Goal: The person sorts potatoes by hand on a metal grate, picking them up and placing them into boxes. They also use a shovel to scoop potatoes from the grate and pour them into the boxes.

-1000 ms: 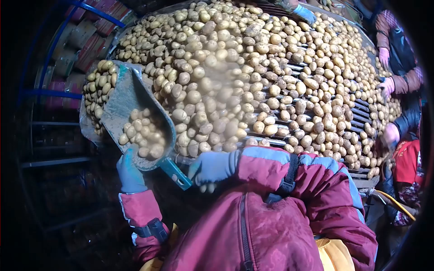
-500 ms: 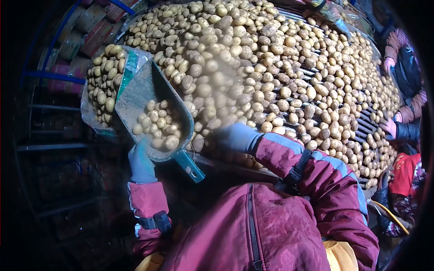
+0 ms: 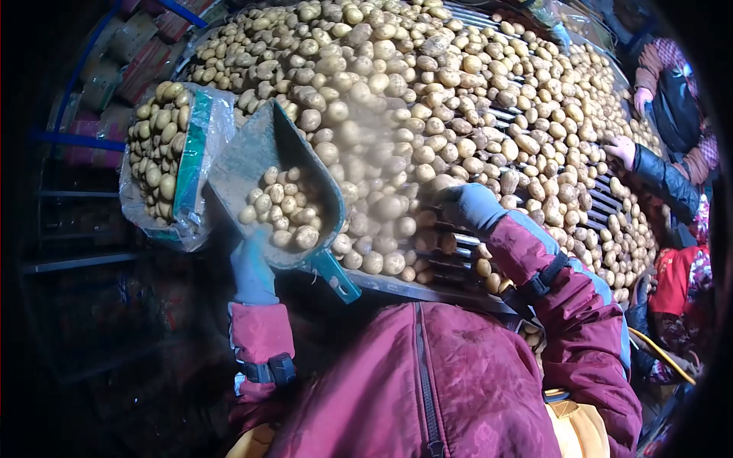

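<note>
My left hand (image 3: pixel 253 269), in a light blue glove, grips the near left edge of a green-grey scoop (image 3: pixel 244 153). Its fingers are partly hidden against the scoop's side. Several small potatoes (image 3: pixel 284 208) lie inside the scoop, whose handle (image 3: pixel 336 276) sticks out toward me with no hand on it. My right hand (image 3: pixel 475 206), also gloved, reaches over the potato heap (image 3: pixel 443 145), fingers pointing left and slightly bent among the potatoes. One potato (image 3: pixel 445 182) is right by its fingertips; no firm grip on it shows.
A potato-filled plastic bag with a green band (image 3: pixel 191 156) stands left of the scoop. The heap lies on a slatted metal rack (image 3: pixel 603 212) with a metal front edge (image 3: pixel 427 291). Across it, at right, are a co-worker's hand (image 3: pixel 622 151) and another person's sleeve (image 3: pixel 663 61). Boxes (image 3: pixel 141 69) are stacked at upper left.
My right hand has moved right and away from the scoop, baring slats near the front edge. The scoop has shifted slightly right with my left hand. A co-worker's hand has moved farther up the heap.
</note>
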